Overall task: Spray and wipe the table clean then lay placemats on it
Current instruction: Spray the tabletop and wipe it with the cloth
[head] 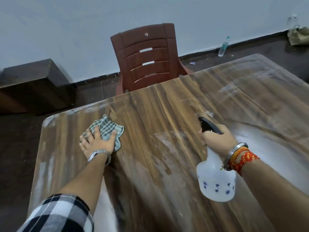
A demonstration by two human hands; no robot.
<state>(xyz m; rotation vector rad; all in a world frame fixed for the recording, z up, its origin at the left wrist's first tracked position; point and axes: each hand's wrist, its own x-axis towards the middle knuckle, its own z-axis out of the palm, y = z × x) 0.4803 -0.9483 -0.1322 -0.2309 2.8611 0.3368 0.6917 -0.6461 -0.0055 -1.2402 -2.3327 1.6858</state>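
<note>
On the near-left tabletop: the left hand is lying flat on the checked cloth, fingers spread and pressing it down, with the cloth bunching out toward the far side.
Right hand: it is gripping the neck of the spray bottle, fingers curling round under the trigger; whether the trigger is being squeezed, I cannot tell.
Bottle axis: the long axis is running near to far, white base toward the person, black nozzle tipping forward and aiming over the middle of the tabletop.
White smears: they are showing between the two hands and spreading widely over the right half.
Deciding relation: the nearest smeared patch is lying to the right of the cloth, between cloth and bottle, and the left hand is sitting nearer to it; a rightward sweep is probably what the wipe is calling for.
Placemats: none is showing, so the work is looking to be at the spray-and-wipe stage.
Red chair: it is standing just beyond the far edge.
</note>
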